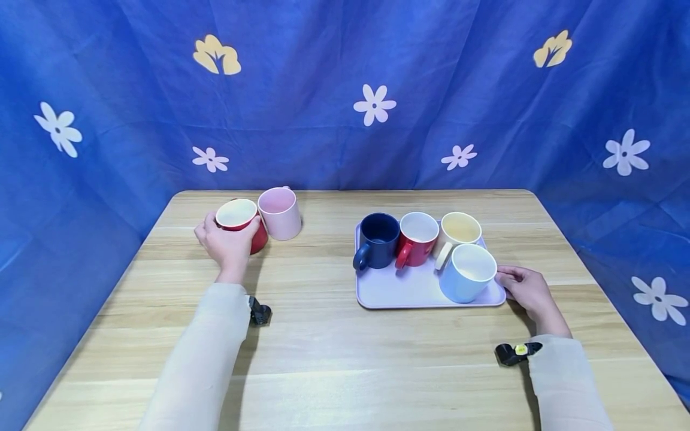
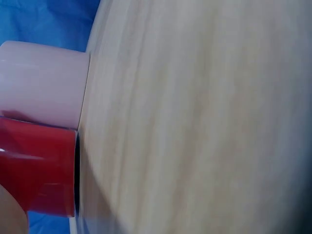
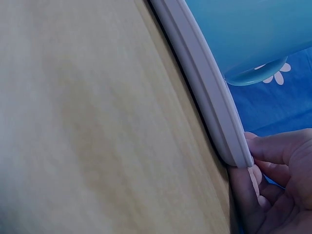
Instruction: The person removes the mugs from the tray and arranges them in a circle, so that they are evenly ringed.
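My left hand (image 1: 229, 239) grips a red mug (image 1: 260, 238) with a white inside, from above, at the table's back left. The left wrist view shows the red mug (image 2: 41, 168) close against a pink mug (image 2: 44, 85); whether its base touches the table is hard to tell. At the right, my right hand (image 1: 530, 293) pinches the right end of a lilac tray (image 1: 399, 296). In the right wrist view its thumb lies above the tray's rim (image 3: 209, 92) and a finger below. On the tray stand a navy mug (image 1: 380, 242), another red mug, a cream mug (image 1: 460, 227) and a light blue mug (image 1: 463, 281).
A light wooden table (image 1: 323, 359) carries everything. Blue curtain (image 1: 302, 90) with flowers hangs behind and at both sides. The handles of the navy, red and cream mugs point toward the front left.
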`<state>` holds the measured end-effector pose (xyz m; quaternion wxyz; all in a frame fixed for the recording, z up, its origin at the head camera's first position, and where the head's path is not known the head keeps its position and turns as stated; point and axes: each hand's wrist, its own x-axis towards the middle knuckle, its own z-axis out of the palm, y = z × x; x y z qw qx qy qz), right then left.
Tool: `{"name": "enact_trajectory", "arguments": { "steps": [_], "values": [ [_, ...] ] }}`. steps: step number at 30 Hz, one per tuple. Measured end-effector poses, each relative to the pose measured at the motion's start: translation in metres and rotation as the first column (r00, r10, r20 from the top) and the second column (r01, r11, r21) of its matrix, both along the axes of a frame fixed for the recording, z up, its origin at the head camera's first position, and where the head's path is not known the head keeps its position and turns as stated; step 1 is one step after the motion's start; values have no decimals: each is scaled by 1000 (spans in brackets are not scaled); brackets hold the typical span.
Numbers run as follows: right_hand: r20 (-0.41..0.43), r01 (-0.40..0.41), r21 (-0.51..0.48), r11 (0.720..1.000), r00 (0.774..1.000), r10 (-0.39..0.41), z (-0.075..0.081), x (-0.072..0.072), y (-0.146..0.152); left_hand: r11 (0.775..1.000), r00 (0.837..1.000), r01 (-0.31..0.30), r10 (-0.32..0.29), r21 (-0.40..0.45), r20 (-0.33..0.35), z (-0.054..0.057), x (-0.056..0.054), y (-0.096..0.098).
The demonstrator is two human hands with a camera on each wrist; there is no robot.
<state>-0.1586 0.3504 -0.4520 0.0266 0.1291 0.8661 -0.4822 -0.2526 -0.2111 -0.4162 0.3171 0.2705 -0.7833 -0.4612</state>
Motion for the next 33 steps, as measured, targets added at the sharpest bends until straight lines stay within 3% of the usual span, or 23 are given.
{"name": "enact_trajectory", "arguments": {
  "steps": [14, 27, 33],
  "values": [
    [-21, -11, 3, 1000, 1000, 11, -1, 0, 1, 1000, 998, -18, 19, 19, -58, -3, -1, 6],
    [-5, 3, 6, 1000, 1000, -3, -1, 0, 0, 1000, 999, -17, 18, 19, -46, -3, 4, 12],
    [-17, 5, -5, 1000, 1000, -5, -2, 0, 0, 998, 986, -20, 30, 63, -162, 1, 9, 16]
  ]
}}
